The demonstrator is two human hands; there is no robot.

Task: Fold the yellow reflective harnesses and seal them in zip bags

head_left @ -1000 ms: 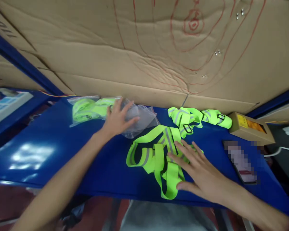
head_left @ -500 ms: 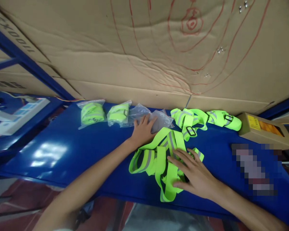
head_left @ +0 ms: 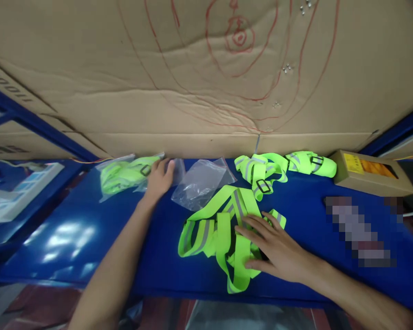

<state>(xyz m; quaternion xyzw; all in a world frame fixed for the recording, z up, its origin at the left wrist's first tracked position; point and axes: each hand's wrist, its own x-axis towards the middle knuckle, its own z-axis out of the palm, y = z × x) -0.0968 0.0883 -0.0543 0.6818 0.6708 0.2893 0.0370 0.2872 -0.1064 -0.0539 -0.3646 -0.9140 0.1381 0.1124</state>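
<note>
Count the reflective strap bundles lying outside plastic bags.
3: spread strap bundle, partly under the right hand; loose strap bundle behind it; rolled strap bundle beside the cardboard box. Others may be hidden.

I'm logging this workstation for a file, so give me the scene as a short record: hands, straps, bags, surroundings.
Left hand: at the bagged reflective straps; grip unclear
Right hand: fingers spread over the unrolled reflective straps
Clear plastic bag: flat, behind the unrolled straps
Back edge, right: tangled strap bundle with black buckle, then rolled strap bundle, then cardboard box with yellow label
Surface: blue table
Backdrop: cardboard panel with red hand-drawn rings
</note>
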